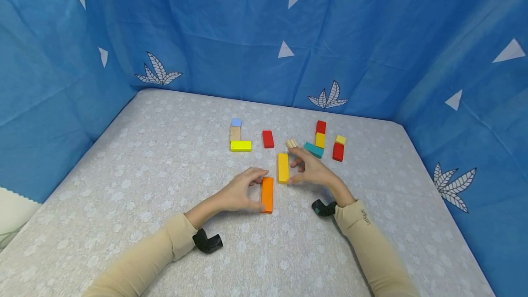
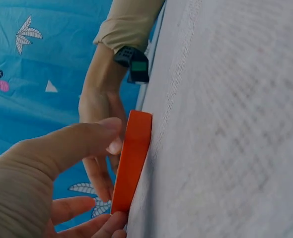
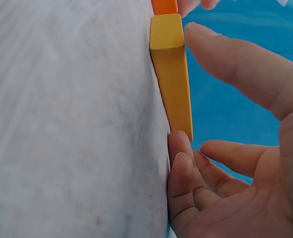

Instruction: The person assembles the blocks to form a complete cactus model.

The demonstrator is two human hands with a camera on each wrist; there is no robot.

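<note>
An orange block (image 1: 267, 195) lies lengthwise on the table in the head view. Around its left side curves my left hand (image 1: 239, 191), the thumb (image 2: 104, 134) by its near end and the fingertips (image 2: 117, 220) right at its far end. Slightly farther off and to the right lies a yellow-orange block (image 1: 283, 168). My right hand (image 1: 312, 168) arches beside that block, the thumb (image 3: 203, 34) close by its near end and the lower fingertips (image 3: 179, 141) at its far end. Neither hand visibly pinches its block.
Beyond the hands lie a bright yellow block (image 1: 241, 146), a wooden block (image 1: 235, 134), a light blue block (image 1: 236, 122), a red block (image 1: 268, 139), a ridged pale piece (image 1: 291, 143) and a teal block (image 1: 314, 150). More red and yellow blocks are at right. A blue curtain (image 1: 247, 35) hangs behind.
</note>
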